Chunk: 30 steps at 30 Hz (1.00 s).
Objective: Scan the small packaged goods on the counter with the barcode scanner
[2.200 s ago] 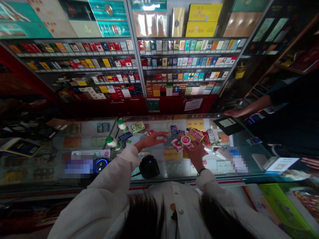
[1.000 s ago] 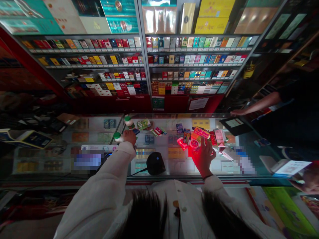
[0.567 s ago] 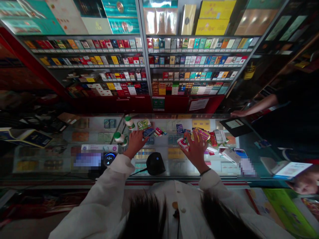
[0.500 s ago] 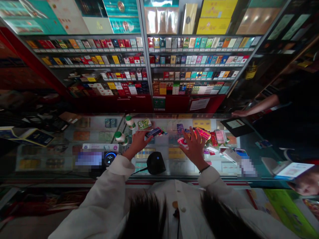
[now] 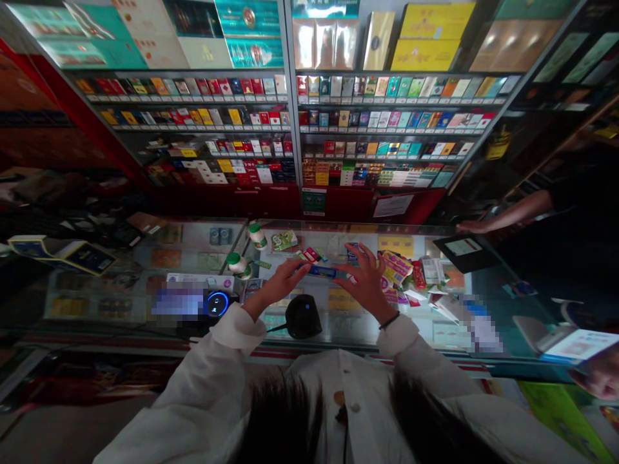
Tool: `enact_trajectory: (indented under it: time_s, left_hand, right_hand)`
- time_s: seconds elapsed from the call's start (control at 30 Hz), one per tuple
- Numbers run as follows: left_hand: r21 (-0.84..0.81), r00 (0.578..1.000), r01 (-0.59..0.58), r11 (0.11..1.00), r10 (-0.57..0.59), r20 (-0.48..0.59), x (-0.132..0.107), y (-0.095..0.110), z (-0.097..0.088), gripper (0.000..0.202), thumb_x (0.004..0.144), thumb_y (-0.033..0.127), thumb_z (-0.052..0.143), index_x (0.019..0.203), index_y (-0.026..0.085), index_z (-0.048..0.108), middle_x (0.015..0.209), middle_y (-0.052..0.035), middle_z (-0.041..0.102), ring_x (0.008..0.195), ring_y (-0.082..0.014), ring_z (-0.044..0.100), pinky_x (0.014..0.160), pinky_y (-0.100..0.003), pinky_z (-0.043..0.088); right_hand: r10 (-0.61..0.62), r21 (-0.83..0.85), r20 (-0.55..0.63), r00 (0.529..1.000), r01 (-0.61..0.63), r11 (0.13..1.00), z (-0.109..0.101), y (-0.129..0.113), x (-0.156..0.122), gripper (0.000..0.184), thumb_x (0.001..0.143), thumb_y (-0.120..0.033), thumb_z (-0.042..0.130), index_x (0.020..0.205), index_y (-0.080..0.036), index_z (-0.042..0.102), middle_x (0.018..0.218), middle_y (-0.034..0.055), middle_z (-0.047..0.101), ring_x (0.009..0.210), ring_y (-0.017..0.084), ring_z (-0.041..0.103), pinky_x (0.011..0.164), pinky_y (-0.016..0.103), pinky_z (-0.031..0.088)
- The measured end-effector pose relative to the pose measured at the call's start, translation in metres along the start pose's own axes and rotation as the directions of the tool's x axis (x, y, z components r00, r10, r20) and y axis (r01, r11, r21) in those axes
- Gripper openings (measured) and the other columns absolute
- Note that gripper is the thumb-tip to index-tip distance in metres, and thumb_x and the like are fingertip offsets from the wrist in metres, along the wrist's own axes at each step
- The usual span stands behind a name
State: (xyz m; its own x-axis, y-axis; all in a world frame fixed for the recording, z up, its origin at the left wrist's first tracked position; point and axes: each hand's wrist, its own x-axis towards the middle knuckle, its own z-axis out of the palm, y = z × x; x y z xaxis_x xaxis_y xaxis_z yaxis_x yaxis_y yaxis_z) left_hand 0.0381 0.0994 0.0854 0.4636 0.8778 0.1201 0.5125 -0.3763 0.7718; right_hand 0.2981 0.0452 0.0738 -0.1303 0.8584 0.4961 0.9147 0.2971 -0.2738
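Note:
I stand at a glass shop counter [image 5: 338, 322] in white sleeves. My left hand [image 5: 280, 283] pinches one end of a small flat blue pack [image 5: 320, 271] and holds it above the glass. My right hand [image 5: 365, 280] is at the pack's other end with its fingers spread, and touches it or nearly so. Just below both hands sits a black dome-shaped scanner [image 5: 303, 316]. To the right of my right hand lies a heap of small colourful packets [image 5: 401, 274].
Two green-capped white bottles [image 5: 257, 235] and a green packet [image 5: 284, 240] stand at the counter's back left. Shelves of cigarette packs [image 5: 377, 122] fill the wall behind. Another person's arm [image 5: 503, 216] reaches in at right near a black card stand [image 5: 464, 251].
My left hand went to the bottles at left, picked up the blue pack and brought it to the middle. My right hand left the round pink-lidded tub and rose to meet the pack.

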Motion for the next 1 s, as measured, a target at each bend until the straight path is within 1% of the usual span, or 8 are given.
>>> enact_trajectory:
  time_s: [0.17,0.53,0.6,0.7,0.77,0.83,0.9,1.0]
  left_hand:
    - [-0.007,1.0,-0.012,1.0,0.012,0.027,0.003,0.006,0.002,0.063,0.1,0.07,0.032,0.097,0.02,0.07,0.087,-0.0044,0.068,0.084,-0.0191,0.06,0.085,-0.032,0.05]
    - [-0.119,0.997,-0.063,0.991,0.068,0.035,0.006,0.007,-0.001,0.058,0.101,0.066,0.033,0.1,0.018,0.067,0.094,-0.0052,0.069,0.089,-0.0193,0.062,0.087,-0.031,0.053]
    - [-0.141,0.996,-0.073,0.987,0.08,0.04,0.007,0.007,-0.001,0.055,0.102,0.063,0.037,0.108,0.018,0.067,0.102,-0.0065,0.071,0.095,-0.0202,0.064,0.091,-0.032,0.053]
    - [-0.206,0.995,-0.083,0.975,0.094,0.04,0.008,0.009,-0.001,0.055,0.1,0.06,0.046,0.132,0.018,0.062,0.123,-0.0093,0.071,0.111,-0.0226,0.065,0.101,-0.034,0.052]
    - [-0.242,0.994,-0.082,0.967,0.096,0.047,0.008,0.011,-0.002,0.062,0.099,0.058,0.051,0.147,0.019,0.052,0.135,-0.0105,0.067,0.119,-0.0235,0.064,0.107,-0.036,0.049]
    - [-0.251,0.993,-0.081,0.965,0.1,0.066,0.007,0.012,-0.002,0.065,0.098,0.058,0.053,0.15,0.02,0.05,0.14,-0.0106,0.065,0.124,-0.0245,0.063,0.11,-0.036,0.048]
    - [-0.238,0.991,-0.087,0.967,0.108,0.079,0.007,0.011,-0.002,0.061,0.099,0.058,0.053,0.147,0.019,0.054,0.142,-0.0104,0.065,0.128,-0.0256,0.061,0.111,-0.037,0.047]
    - [-0.163,0.988,-0.115,0.98,0.131,0.087,0.009,0.004,0.0,0.06,0.1,0.055,0.052,0.15,0.02,0.051,0.14,-0.0099,0.067,0.129,-0.0262,0.061,0.112,-0.039,0.046]
  right_hand:
    - [0.018,0.054,-0.057,0.998,-0.015,0.998,0.004,0.004,-0.001,0.019,0.094,-0.045,0.068,0.106,-0.035,0.079,0.142,0.0013,0.06,0.141,0.028,0.041,0.118,0.048,0.018]
    - [0.169,0.338,-0.021,0.985,-0.152,0.929,0.003,0.01,0.0,0.03,0.094,-0.054,0.063,0.101,-0.029,0.078,0.132,0.0054,0.065,0.13,0.026,0.051,0.116,0.048,0.025]
    - [0.259,0.51,0.053,0.964,-0.249,0.824,0.008,0.012,0.002,0.037,0.089,-0.06,0.065,0.095,-0.026,0.078,0.125,0.0074,0.069,0.125,0.027,0.056,0.113,0.048,0.033]
    - [0.403,0.752,0.232,0.885,-0.426,0.503,0.014,0.015,0.002,0.045,0.075,-0.067,0.075,0.087,-0.024,0.078,0.112,0.0079,0.075,0.114,0.028,0.064,0.103,0.046,0.046]
    - [0.41,0.81,0.399,0.82,-0.525,0.26,0.016,0.015,0.001,0.047,0.07,-0.067,0.078,0.086,-0.023,0.079,0.099,0.0065,0.078,0.104,0.028,0.069,0.097,0.046,0.052]
    - [0.35,0.803,0.515,0.783,-0.583,0.121,0.017,0.014,-0.001,0.047,0.069,-0.068,0.079,0.085,-0.023,0.079,0.087,0.0056,0.078,0.093,0.028,0.072,0.092,0.047,0.054]
    - [0.326,0.794,0.537,0.778,-0.597,0.116,0.018,0.014,-0.002,0.048,0.07,-0.069,0.079,0.083,-0.023,0.079,0.082,0.006,0.078,0.088,0.029,0.073,0.09,0.048,0.055]
    - [0.428,0.763,0.419,0.801,-0.566,0.312,0.019,0.02,-0.002,0.048,0.075,-0.071,0.071,0.082,-0.024,0.078,0.088,0.0075,0.078,0.091,0.028,0.071,0.09,0.048,0.054]
